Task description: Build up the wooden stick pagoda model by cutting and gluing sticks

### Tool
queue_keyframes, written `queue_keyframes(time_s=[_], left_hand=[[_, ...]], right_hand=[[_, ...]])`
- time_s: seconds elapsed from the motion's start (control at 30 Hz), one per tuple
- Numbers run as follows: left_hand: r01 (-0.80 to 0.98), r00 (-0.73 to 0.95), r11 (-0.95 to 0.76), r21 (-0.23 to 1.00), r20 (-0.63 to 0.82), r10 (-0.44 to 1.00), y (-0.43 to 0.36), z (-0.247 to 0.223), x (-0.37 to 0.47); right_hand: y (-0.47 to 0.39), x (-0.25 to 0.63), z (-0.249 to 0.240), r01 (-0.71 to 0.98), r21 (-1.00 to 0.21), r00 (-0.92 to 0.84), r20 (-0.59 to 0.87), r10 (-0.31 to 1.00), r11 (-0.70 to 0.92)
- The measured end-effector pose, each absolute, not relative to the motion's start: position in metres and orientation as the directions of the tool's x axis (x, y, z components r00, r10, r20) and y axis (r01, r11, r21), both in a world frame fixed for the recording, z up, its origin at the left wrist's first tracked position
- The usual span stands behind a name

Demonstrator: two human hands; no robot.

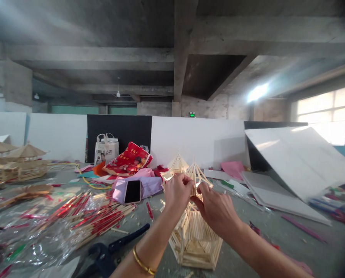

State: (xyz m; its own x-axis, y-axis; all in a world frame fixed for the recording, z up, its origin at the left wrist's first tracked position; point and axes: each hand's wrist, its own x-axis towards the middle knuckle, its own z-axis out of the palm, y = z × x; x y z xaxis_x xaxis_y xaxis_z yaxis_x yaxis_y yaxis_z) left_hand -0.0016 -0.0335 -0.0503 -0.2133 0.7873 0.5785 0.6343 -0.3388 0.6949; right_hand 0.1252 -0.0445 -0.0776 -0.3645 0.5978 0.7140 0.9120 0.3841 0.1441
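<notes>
A pavilion model [195,227] built from thin pale wooden sticks stands on the grey table in front of me, with two pointed open-frame roofs at its far end. My left hand [176,189] is closed in a pinch at the upright sticks below the nearer roof. From the other side, my right hand [214,202] pinches at the same spot, thumb and forefinger bent together. My fingers cover the exact piece between them. A gold bangle [143,262] circles my left wrist.
Left lie red-wrapped wooden sticks [103,220], clear plastic [45,239], a dark-blue-handled tool [103,255] and a phone [132,192] on purple cloth. Behind are a red bag [129,160] and a white tote [106,150]. Stick pavilions [26,158] stand far left; white boards [282,197] lie right.
</notes>
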Motion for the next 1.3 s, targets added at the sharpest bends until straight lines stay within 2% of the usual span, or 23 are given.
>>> queue_keyframes(time_s=[0.5,0.87,1.13,1.3], left_hand=[[0.654,-0.239,-0.277,0.704,0.539,0.808,-0.029,-0.052,-0.002],[0.656,-0.243,-0.273,0.703,0.54,0.806,-0.024,-0.054,-0.004],[0.647,-0.247,-0.27,0.714,0.53,0.811,-0.026,-0.049,-0.003],[0.64,-0.247,-0.266,0.72,0.521,0.817,-0.024,-0.05,-0.003]], right_hand=[[-0.047,0.133,-0.081,0.868,0.097,-0.396,0.727,0.561,0.487],[-0.071,0.162,-0.114,0.837,0.023,-0.403,0.702,0.587,0.546],[-0.073,0.196,-0.136,0.865,0.056,-0.398,0.682,0.614,0.498],[-0.066,0.241,-0.144,0.92,-0.038,-0.294,0.592,0.75,0.391]])
